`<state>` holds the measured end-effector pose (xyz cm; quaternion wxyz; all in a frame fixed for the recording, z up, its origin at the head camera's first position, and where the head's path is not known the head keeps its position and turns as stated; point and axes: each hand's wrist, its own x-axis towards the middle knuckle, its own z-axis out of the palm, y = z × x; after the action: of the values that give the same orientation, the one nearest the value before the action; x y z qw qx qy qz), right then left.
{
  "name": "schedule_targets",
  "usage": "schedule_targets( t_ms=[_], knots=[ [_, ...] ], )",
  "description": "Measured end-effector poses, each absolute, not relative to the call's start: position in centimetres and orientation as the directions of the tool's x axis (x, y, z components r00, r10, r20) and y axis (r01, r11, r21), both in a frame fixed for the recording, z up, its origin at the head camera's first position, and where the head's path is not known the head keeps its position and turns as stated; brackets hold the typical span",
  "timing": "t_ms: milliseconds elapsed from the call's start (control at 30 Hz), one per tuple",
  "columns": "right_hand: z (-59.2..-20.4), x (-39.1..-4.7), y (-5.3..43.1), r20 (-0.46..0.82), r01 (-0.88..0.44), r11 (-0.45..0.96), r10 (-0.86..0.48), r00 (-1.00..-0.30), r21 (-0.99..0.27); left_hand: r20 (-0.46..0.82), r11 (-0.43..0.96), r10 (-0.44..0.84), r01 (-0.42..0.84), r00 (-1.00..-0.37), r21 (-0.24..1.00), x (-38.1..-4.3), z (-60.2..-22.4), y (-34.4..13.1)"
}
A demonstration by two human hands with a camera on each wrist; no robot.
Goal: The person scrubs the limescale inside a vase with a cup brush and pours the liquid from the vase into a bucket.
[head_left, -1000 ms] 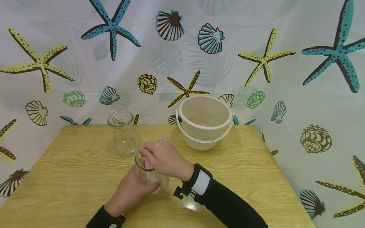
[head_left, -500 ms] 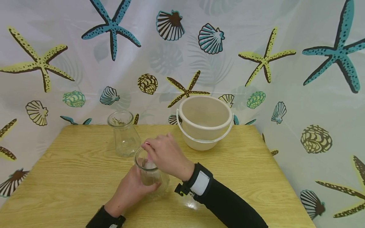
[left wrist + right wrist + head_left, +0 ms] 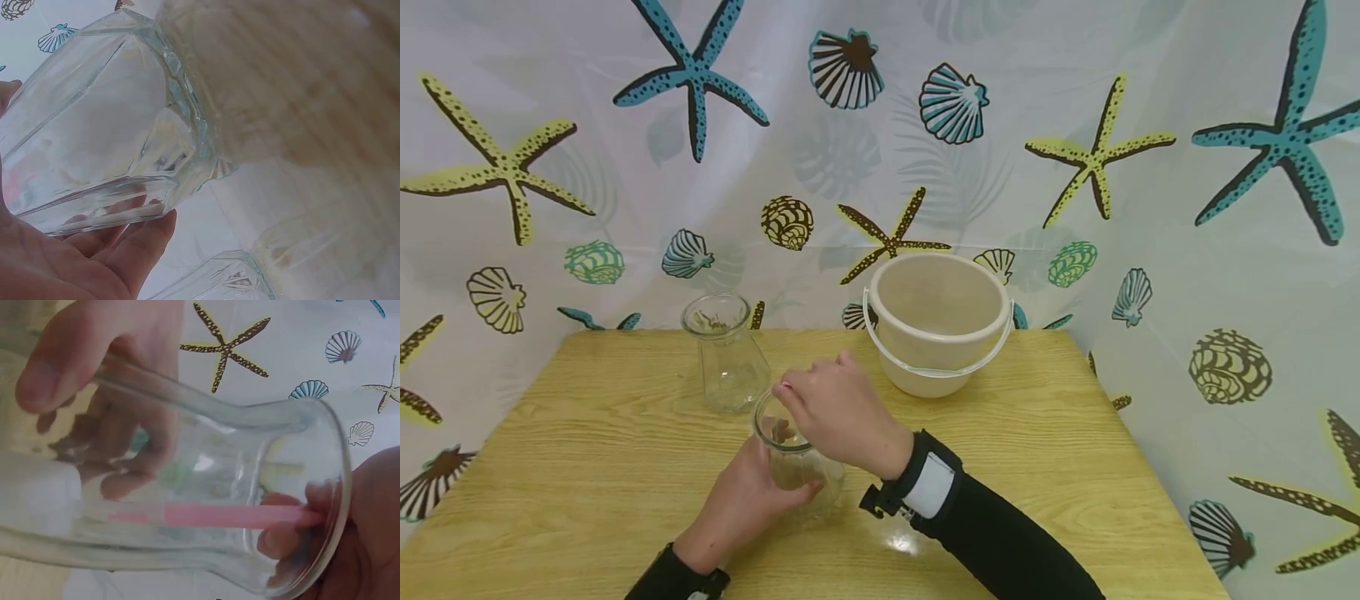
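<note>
A clear faceted glass vase (image 3: 820, 487) with a flared rim leans slightly in front of me. My left hand (image 3: 752, 496) grips its body, fingers and thumb around the glass. Over the mouth, my right hand (image 3: 842, 417) pinches the pink handle (image 3: 244, 515) of a sponge bottle brush that reaches down inside. In the right wrist view its white sponge head (image 3: 40, 494) lies deep in the vase, near the left fingers. From the head view the right hand hides the brush almost wholly. The left wrist view shows the thick vase base (image 3: 187, 119).
A second, similar glass vase (image 3: 730, 371) stands upright behind the held one, to the left. At the back right of the wood-grain table (image 3: 1037, 467) is a cream bucket (image 3: 925, 358) with its handle down in front. A shell-patterned curtain (image 3: 880, 150) hangs behind.
My right hand rose a little, showing the white sponge near the vase's mouth half a second ago, then came slightly down again. My left hand and the vase stayed almost in place.
</note>
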<state>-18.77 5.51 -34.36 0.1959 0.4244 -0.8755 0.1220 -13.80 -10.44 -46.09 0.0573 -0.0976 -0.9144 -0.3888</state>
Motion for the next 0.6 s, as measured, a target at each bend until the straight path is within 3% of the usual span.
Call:
schedule_targets(
  t_ms=[600],
  knots=[
    [-34.11, -17.73, 4.91, 0.454, -0.836, 0.486, -0.703, -0.547, -0.255, 0.174, 0.625, 0.143, 0.225, -0.974, 0.747, -14.11, -46.1, -10.46]
  ],
)
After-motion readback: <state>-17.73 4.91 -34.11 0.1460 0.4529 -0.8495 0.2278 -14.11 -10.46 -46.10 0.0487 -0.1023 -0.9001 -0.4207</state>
